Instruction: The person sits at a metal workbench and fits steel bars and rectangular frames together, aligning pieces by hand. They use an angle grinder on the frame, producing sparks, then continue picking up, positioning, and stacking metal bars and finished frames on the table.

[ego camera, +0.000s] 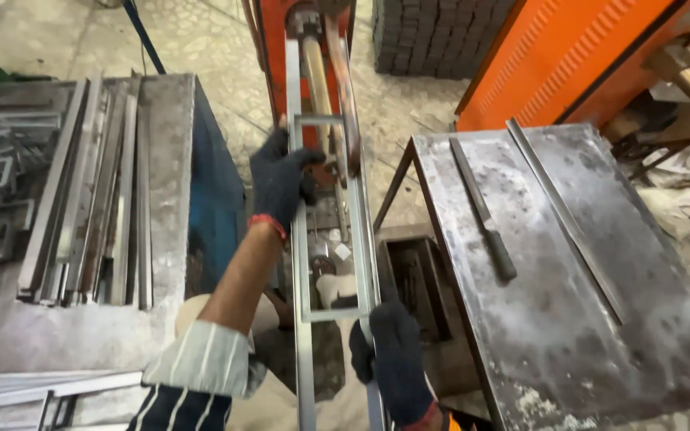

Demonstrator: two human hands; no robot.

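A long grey metal ladder-like frame (327, 120) with cross rungs runs from the bottom centre up into an orange machine (297, 24). My left hand (279, 182), in a dark glove with a red cuff, grips the frame's left rail near its upper rung. My right hand (393, 359), also in a dark glove, holds the right rail just below the lower rung (331, 314). A striped sleeve covers my left upper arm.
A metal table (569, 335) on the right carries a long file (485, 211) and a flat metal strip (565, 215). On the left, a bench (165, 160) holds several metal strips (97, 199) and welded frames. Orange equipment (569, 56) stands behind; dark blocks are stacked beyond.
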